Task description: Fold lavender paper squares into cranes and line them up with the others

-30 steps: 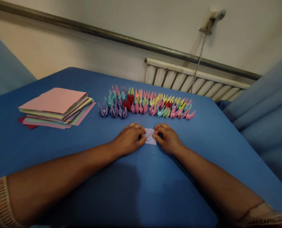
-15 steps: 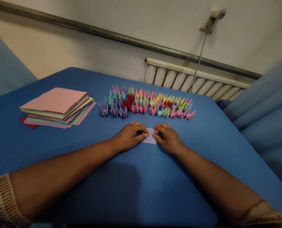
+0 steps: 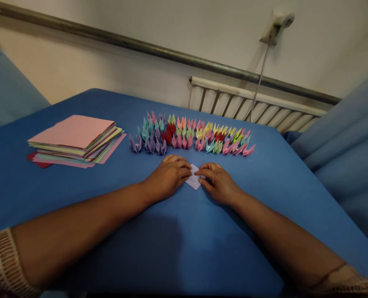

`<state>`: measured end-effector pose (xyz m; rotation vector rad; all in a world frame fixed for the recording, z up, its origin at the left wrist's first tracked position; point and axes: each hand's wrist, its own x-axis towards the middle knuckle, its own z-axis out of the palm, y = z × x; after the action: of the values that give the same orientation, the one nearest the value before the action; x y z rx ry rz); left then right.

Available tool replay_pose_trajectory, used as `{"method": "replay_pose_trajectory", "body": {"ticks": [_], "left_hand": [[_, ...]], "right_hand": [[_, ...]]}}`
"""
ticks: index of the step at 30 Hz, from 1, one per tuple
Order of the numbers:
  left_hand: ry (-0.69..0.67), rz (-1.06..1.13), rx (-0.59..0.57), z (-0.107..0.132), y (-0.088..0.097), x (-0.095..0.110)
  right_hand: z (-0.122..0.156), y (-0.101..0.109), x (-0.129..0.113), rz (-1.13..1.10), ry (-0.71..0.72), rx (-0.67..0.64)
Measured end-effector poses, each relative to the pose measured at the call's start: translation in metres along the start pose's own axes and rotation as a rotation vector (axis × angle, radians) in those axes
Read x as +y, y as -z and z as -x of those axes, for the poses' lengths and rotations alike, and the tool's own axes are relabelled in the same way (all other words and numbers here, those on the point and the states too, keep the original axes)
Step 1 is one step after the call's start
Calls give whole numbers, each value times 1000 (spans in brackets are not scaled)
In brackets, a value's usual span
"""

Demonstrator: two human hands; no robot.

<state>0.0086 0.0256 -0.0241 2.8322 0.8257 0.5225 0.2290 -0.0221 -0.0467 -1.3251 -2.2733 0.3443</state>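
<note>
A small piece of pale lilac origami paper (image 3: 195,182), folded and turned corner-down, lies on the blue tabletop between my hands. My left hand (image 3: 172,176) rests at its left side, fingers curled together and pressing on that edge. From the right, my right hand (image 3: 217,179) holds the paper between thumb and fingertips, its index finger reaching over the upper part. My fingers cover both side corners of the paper. Just beyond my hands stand several rows of folded paper cranes (image 3: 184,138) in purple, teal, red, pink, yellow and green.
A stack of coloured paper sheets (image 3: 75,132), pink on top, sits on the left of the blue table (image 3: 109,248). Behind the table are a white radiator (image 3: 227,97), a metal pipe (image 3: 159,50) and a wall with a hanging cord. A blue curtain (image 3: 351,145) hangs at the right.
The lilac paper has turned from lying square-on to pointing a corner toward me. My left fingers have shifted from a pinch to lying over its edge; my right index finger reaches further across.
</note>
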Motion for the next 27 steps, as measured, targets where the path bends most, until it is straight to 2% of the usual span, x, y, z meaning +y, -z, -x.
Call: {"method": "replay_pose_trajectory", "body": {"ticks": [3, 6, 12, 15, 18, 20, 24, 27], "left_hand": [[-34, -43, 24, -3, 2, -1], [-109, -94, -7, -3, 1, 0], [-145, -191, -51, -2, 3, 8], [-155, -198, -112, -1, 4, 12], [-102, -220, -165, 6, -2, 21], [-21, -263, -174, 14, -9, 31], [-47, -271, -207, 26, -23, 48], [-59, -268, -182, 26, -25, 49]], "right_hand": [[1, 0, -9, 25, -93, -12], [2, 0, -15, 47, -153, -22], [2, -1, -13, 24, -176, -24], [2, -1, -11, 30, -169, -25], [1, 0, -10, 52, -167, -35], [1, 1, -11, 73, -171, -45], [1, 4, -16, 130, -188, -63], [2, 7, -21, 153, -219, -73]]}}
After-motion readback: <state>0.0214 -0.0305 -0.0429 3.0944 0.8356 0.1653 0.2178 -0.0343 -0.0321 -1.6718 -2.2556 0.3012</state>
